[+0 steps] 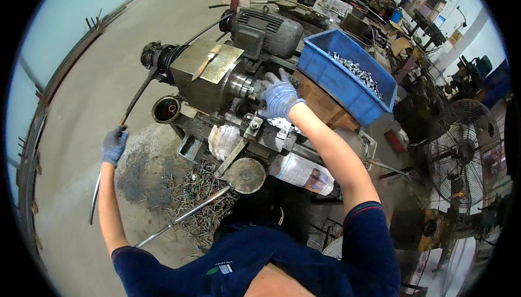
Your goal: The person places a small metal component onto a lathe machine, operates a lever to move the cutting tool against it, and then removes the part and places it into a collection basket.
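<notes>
My left hand [114,145], in a blue-grey knit glove, is wrapped round a long dark lever [138,99] that runs up to the left end of a small lathe [203,91]. My right hand [279,99], gloved alike, is at the lathe's round metal chuck [239,85]. Its upper fingers are raised and apart, while the fingertips nearest the chuck look closed in; whatever they hold is hidden. Below that hand sits the greasy tool slide [254,128]. A wooden-handled brush [206,62] lies on the brassy top cover of the headstock.
Behind the lathe is an electric motor [266,31]. A blue bin [347,74] with many small metal parts stands to the right on a wooden support [320,101]. Metal shavings [201,205] cover the floor below, crossed by a long handle [184,215]. A caged fan [461,153] stands right.
</notes>
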### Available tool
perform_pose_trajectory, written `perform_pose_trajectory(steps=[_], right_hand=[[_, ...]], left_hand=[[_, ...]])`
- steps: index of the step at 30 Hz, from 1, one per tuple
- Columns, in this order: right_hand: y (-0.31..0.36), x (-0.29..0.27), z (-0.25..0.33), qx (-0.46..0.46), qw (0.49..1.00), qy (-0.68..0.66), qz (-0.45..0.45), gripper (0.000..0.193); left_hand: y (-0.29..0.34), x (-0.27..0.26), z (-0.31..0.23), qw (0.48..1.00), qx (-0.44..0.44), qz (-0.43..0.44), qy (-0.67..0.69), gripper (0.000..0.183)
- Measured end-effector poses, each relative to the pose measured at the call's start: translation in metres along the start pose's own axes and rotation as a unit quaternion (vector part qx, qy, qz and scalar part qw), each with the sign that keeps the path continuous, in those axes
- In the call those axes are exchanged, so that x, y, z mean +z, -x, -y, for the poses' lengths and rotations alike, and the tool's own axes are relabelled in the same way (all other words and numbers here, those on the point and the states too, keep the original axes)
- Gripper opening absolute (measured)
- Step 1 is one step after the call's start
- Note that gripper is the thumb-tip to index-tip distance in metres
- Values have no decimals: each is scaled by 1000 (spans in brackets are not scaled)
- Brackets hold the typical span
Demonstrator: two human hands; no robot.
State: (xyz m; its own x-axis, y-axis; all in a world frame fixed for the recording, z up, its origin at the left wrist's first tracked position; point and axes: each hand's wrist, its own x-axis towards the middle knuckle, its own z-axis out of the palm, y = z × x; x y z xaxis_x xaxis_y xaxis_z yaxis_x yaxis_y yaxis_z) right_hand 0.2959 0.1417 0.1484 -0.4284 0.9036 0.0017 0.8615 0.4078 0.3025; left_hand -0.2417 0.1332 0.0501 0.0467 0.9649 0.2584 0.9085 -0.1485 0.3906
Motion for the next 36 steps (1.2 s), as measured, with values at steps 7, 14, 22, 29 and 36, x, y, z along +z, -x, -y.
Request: perform_pose_trajectory(steps=[7, 14, 22, 29, 36], right_hand=[[0, 9, -10, 70, 988, -94, -97, 53], [-23, 3, 17, 17, 999, 25, 44, 46], [-48, 2, 28, -12, 994, -11, 110, 48], [-44, 10, 35, -11, 996, 5, 84, 57], [-48, 4, 41, -1, 996, 0, 93, 55]], left_hand=[[54, -24, 102, 963, -247, 101, -37, 48], [73, 21, 76, 964, -235, -27, -118, 60], [96, 26, 25, 968, -216, -97, -88, 51], [94, 7, 5, 963, -253, -57, -71, 56], [121, 18, -76, 947, -287, -33, -142, 36]])
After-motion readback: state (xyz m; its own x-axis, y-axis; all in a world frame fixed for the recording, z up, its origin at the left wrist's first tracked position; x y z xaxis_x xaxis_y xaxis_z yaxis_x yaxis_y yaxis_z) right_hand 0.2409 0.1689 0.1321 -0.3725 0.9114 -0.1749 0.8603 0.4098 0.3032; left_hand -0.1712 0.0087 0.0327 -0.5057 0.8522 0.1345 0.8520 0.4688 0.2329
